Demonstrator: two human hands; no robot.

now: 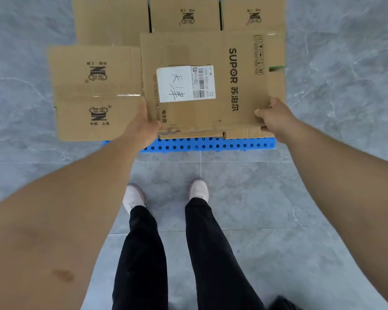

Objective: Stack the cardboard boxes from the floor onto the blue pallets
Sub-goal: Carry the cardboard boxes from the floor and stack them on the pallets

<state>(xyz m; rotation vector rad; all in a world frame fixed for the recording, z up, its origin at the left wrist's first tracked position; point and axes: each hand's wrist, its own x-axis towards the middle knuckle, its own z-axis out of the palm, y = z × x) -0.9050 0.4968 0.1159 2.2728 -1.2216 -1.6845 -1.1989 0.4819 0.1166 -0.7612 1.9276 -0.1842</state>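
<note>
Arms outstretched, left hand, right hand gripping box (SUPOR)

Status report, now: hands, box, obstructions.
Left hand and right hand gripping SUPOR box by near corners. Box over blue pallet, beside stacked boxes. Nothing blocking.
</note>
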